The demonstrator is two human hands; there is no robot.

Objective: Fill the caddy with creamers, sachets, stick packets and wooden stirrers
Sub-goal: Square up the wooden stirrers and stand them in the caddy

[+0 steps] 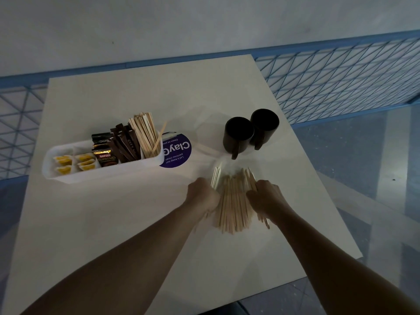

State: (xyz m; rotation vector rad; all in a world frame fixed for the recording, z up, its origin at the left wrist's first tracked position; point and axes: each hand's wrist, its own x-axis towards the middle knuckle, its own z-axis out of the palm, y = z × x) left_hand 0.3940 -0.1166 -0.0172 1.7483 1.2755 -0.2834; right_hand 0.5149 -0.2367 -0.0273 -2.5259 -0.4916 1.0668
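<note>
The left hand (202, 195) and right hand (267, 197) clasp a loose bundle of wooden stirrers (234, 205) between curled fingers. Beyond the left fingers stands the white caddy (102, 173), holding a "SUPREMO" sachet (106, 158), beside a purple "Clay" sticker (179, 153).

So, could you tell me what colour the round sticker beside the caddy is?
The round sticker is purple with white lettering, clearest in the head view.

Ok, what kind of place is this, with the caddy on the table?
Likely an office pantry or coffee point: a white caddy holds creamers, coffee sachets and wooden stirrers, two dark mugs stand nearby, and a purple sticker reads "Let's keep our pantries clean".
</note>
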